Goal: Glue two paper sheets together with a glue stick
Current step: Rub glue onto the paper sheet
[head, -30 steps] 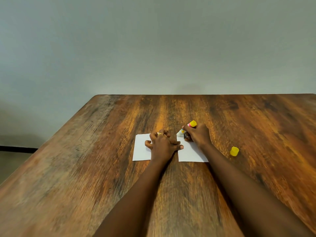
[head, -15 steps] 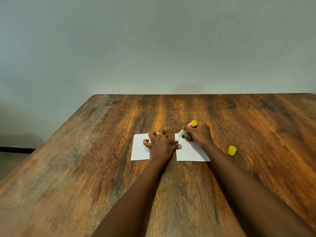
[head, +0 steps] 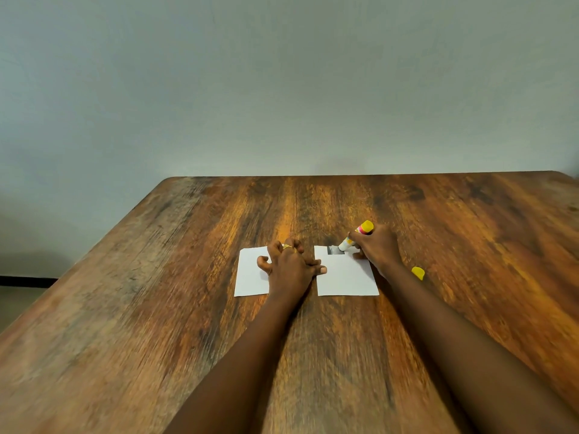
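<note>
Two paper sheets lie side by side on the counter (head: 407, 339). The left hand (head: 289, 267) presses flat, fingers spread, touching both. The right hand (head: 377, 249) grips the glue stick (head: 355, 238), tip on the right sheet (head: 344, 277). Gluing has just begun; next, rub glue across it. The left sheet (head: 250, 274) waits.

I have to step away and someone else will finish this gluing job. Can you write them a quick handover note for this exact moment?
Right hand: grip shut on the glue stick, tip down at the far edge of the right sheet.
Left hand: pressed flat, thumb pinning the right sheet, fingers over the left sheet.
The yellow cap lies on the table, right of the right forearm.
Done: stick uncapped, gluing begun.
Left: finish spreading glue, lay one sheet on the other, press, recap.
</note>
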A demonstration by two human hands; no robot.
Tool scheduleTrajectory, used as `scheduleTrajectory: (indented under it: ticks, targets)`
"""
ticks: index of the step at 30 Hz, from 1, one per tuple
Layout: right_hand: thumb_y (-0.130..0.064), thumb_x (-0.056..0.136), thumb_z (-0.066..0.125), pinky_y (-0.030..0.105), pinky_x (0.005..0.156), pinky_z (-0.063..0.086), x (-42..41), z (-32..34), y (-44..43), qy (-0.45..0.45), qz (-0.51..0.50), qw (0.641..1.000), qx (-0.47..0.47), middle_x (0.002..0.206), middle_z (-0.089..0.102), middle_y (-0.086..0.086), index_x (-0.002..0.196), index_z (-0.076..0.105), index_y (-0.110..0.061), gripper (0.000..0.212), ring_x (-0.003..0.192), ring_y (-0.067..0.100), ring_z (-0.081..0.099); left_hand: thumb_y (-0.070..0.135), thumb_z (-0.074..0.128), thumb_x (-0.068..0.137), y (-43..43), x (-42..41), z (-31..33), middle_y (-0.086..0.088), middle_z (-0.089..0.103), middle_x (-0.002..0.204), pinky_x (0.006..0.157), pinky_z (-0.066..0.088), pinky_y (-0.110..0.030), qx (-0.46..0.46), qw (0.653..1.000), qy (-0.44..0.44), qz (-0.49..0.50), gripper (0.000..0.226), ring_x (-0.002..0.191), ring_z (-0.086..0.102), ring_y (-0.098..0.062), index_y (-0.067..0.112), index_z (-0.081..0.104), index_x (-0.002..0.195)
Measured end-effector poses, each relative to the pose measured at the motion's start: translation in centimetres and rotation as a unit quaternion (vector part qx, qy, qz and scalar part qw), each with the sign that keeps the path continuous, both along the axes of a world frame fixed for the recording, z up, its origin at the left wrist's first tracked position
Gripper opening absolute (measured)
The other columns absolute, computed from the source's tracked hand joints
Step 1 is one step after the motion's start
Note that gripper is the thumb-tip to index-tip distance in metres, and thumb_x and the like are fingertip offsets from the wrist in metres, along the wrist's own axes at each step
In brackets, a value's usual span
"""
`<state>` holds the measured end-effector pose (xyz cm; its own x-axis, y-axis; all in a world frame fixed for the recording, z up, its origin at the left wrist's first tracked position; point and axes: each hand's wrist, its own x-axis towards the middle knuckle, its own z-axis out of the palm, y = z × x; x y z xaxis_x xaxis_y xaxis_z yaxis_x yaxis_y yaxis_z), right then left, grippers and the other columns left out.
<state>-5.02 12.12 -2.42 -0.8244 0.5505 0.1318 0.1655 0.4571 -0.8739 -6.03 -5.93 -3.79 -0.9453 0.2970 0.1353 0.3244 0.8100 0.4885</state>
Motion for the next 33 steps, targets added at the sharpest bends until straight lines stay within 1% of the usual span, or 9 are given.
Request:
scheduleTrajectory:
  ticks: [3, 7, 14, 19, 22, 24, 26, 31, 33]
  targets:
    - [-0.015, 0.079, 0.068, 0.034, 0.053, 0.055, 0.3, 0.0, 0.6, 0.006, -0.017, 1.0, 0.004, 0.074, 0.067, 0.023, 0.072, 0.064, 0.004, 0.021, 0.06, 0.027, 0.061, 0.045, 0.064, 0.081, 0.0, 0.1, 0.0, 0.002, 0.044, 0.142, 0.107, 0.024, -0.053, 0.0, 1.0, -0.002, 0.0, 0.037, 0.134, 0.017, -0.027, 0.025, 0.071, 0.111]
    - [-0.018, 0.08, 0.068, 0.018, 0.048, 0.042, 0.6, 0.1, 1.2, 0.008, -0.034, 0.999, 0.017, 0.066, 0.06, 0.008, 0.059, 0.054, -0.018, 0.025, 0.053, 0.014, 0.055, 0.048, 0.062, 0.082, 0.0, 0.2, -0.1, 0.005, 0.043, 0.141, 0.104, 0.019, -0.05, -0.017, 1.0, 0.018, 0.003, 0.037, 0.134, 0.018, -0.025, 0.028, 0.071, 0.112]
    - [-0.021, 0.081, 0.069, 0.026, 0.062, 0.049, 1.1, 0.2, 2.3, -0.005, -0.057, 0.998, 0.03, 0.075, 0.061, 0.008, 0.076, 0.059, -0.01, 0.016, 0.067, 0.019, 0.059, 0.049, 0.061, 0.082, 0.0, 0.1, -0.3, 0.003, 0.045, 0.142, 0.104, 0.019, -0.05, -0.025, 1.0, 0.019, 0.002, 0.042, 0.134, 0.018, -0.025, 0.026, 0.068, 0.116]
    - [-0.02, 0.081, 0.069, 0.018, 0.053, 0.044, 1.5, 0.6, 2.6, 0.003, -0.063, 0.998, 0.015, 0.076, 0.06, 0.005, 0.078, 0.059, -0.011, 0.014, 0.066, 0.018, 0.059, 0.047, 0.062, 0.083, 0.0, 0.1, -0.3, 0.001, 0.047, 0.141, 0.104, 0.019, -0.05, -0.029, 0.999, 0.027, 0.007, 0.04, 0.134, 0.019, -0.026, 0.026, 0.069, 0.116]
    - [-0.02, 0.082, 0.068, 0.012, 0.041, 0.042, 1.8, 1.2, 2.5, 0.043, -0.078, 0.994, -0.067, 0.072, 0.06, -0.001, 0.076, 0.059, -0.015, 0.012, 0.057, 0.01, 0.059, 0.047, 0.062, 0.083, 0.1, 0.2, -0.2, 0.0, 0.047, 0.141, 0.106, 0.021, -0.05, -0.03, 0.999, 0.021, 0.01, 0.042, 0.135, 0.019, -0.025, 0.024, 0.068, 0.117]
    - [-0.021, 0.082, 0.069, 0.016, 0.042, 0.049, 1.9, 1.7, 2.3, 0.066, -0.078, 0.988, -0.116, 0.07, 0.061, -0.003, 0.07, 0.056, -0.022, 0.017, 0.057, 0.011, 0.062, 0.046, 0.063, 0.082, 0.1, 0.2, -0.1, 0.0, 0.046, 0.141, 0.108, 0.023, -0.051, -0.024, 0.999, 0.024, 0.006, 0.041, 0.135, 0.019, -0.026, 0.023, 0.069, 0.115]
    - [-0.022, 0.082, 0.069, 0.024, 0.05, 0.055, 2.0, 2.0, 2.1, 0.075, -0.07, 0.984, -0.143, 0.07, 0.062, 0.0, 0.068, 0.055, -0.025, 0.019, 0.058, 0.015, 0.063, 0.045, 0.064, 0.082, 0.1, 0.1, 0.3, 0.002, 0.046, 0.141, 0.108, 0.022, -0.051, -0.028, 0.999, 0.034, -0.007, 0.037, 0.135, 0.02, -0.025, 0.022, 0.072, 0.111]
    - [-0.023, 0.083, 0.067, 0.035, 0.062, 0.058, 2.2, 1.7, 2.2, 0.069, -0.038, 0.983, -0.167, 0.079, 0.065, 0.008, 0.077, 0.06, -0.018, 0.011, 0.07, 0.025, 0.066, 0.042, 0.061, 0.085, 0.4, 0.0, 0.7, 0.001, 0.055, 0.132, 0.105, 0.021, -0.049, -0.076, 0.99, 0.102, -0.053, 0.037, 0.132, 0.022, -0.024, 0.013, 0.071, 0.104]
    - [-0.023, 0.083, 0.067, 0.035, 0.065, 0.058, 2.2, 1.2, 2.1, 0.062, -0.022, 0.986, -0.156, 0.083, 0.066, 0.01, 0.082, 0.061, -0.014, 0.011, 0.073, 0.027, 0.066, 0.041, 0.06, 0.086, 1.0, 0.0, 0.8, 0.0, 0.057, 0.13, 0.105, 0.024, -0.049, -0.079, 0.989, 0.111, -0.054, 0.035, 0.131, 0.027, -0.025, 0.014, 0.07, 0.105]
